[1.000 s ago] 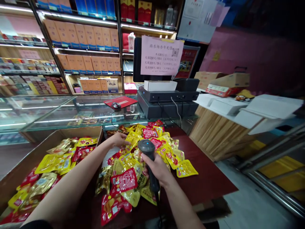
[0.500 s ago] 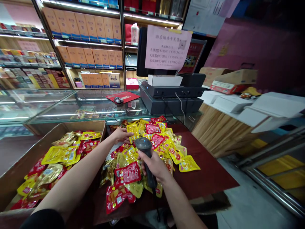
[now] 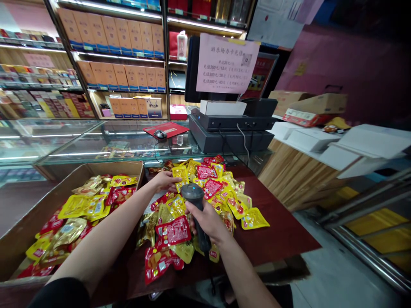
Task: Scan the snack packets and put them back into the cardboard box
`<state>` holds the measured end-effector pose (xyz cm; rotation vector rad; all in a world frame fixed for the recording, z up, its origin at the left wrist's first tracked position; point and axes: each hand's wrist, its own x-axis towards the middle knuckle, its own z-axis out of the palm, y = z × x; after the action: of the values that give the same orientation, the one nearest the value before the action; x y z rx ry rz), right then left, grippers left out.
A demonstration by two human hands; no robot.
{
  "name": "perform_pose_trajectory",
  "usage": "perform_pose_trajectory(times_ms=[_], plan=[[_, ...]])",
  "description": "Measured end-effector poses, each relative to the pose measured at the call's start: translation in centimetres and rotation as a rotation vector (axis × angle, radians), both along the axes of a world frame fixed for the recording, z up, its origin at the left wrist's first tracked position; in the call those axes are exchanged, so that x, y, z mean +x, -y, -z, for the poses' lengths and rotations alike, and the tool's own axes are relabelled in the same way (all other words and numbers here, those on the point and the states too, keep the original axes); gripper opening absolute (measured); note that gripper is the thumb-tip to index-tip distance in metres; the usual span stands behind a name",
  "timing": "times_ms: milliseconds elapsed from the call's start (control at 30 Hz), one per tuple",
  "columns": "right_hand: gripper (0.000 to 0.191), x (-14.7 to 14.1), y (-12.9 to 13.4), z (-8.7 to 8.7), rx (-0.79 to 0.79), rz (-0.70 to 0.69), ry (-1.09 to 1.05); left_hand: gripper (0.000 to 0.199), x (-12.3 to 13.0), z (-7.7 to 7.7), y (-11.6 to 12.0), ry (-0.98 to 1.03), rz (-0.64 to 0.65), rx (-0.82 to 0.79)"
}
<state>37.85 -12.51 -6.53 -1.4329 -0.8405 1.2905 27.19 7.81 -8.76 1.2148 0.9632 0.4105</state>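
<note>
Foil pouches point(image 3: 172, 231) in red and yellow lie heaped on the dark red worktop point(image 3: 282, 237), the heap spreading from near its far edge, by the glass display counter point(image 3: 80, 139), toward the middle, with one yellow pouch point(image 3: 253, 219) lying off to the right of the rest. The left hand point(image 3: 165, 181) is open, palm down with fingers spread, resting on the far side of the heap and gripping nothing — a flat hand suits slippery foil better than a pinch, which would likely set the pile sliding. The right hand point(image 3: 207, 222) is closed firmly round the handle of a black barcode scanner point(image 3: 192, 193), just above the pouches; its head points up and away, a small blue light on top, and its window is hidden from this view. That wrapped hold looks sound: the handle sits steady, and the cord point(image 3: 212, 278) drops clear below the hand rather than dragging over the heap. More pouches fill a cardboard box point(image 3: 105, 167) at the worktop's left end — jumbled, printed faces mostly up.
</note>
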Motion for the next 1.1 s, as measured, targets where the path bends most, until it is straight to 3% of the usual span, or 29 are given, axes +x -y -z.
perform_pose_trajectory(times_ms=[567, 667, 767, 933, 1100], plan=[[0.034, 0.5, -0.2, 0.7, 0.031, -0.017, -0.031, 0.042, 0.1, 0.4, 0.1, -0.121, 0.048, 0.125], [0.033, 0.5, 0.0, -0.1, 0.006, 0.009, -0.043, 0.043, -0.1, -0.2, -0.1, -0.086, 0.033, 0.104], [0.033, 0.7, 0.1, -0.6, 0.015, 0.028, -0.052, 0.048, -0.8, -1.8, -0.4, -0.041, 0.006, 0.106], [0.034, 0.7, -0.2, -0.7, 0.049, -0.038, -0.020, 0.056, -4.9, -5.6, -1.6, -0.076, -0.123, 0.162], [0.035, -1.1, -1.2, -1.6, 0.079, -0.161, 0.007, 0.053, -13.3, -8.2, -2.2, -0.101, -0.292, 0.229]])
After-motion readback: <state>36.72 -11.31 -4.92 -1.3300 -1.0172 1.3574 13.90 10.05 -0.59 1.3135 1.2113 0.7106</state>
